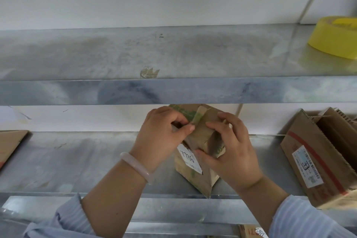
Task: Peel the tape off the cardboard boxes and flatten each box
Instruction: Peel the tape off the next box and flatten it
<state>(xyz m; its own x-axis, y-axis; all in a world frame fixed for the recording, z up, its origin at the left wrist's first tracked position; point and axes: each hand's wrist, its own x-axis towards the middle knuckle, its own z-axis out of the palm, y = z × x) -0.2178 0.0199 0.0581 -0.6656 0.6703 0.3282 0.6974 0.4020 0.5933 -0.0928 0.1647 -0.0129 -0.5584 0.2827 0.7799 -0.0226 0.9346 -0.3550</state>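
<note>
A small brown cardboard box [201,135] with green print and a white label stands on its corner on the metal shelf [77,162], tilted toward me. My left hand [162,137] pinches a strip of tape at the box's upper left edge between thumb and fingers. My right hand [231,149] grips the box's right side, its fingers pressed on the top flap and its thumb on the front face. The box's rear is hidden behind the upper shelf's lip.
A larger open cardboard box [320,156] with a shipping label and red stripe stands at the right. A flat piece of cardboard [9,141] lies at the left edge. A yellow tape roll [334,38] sits on the upper shelf [173,54]. More cardboard [251,233] shows below.
</note>
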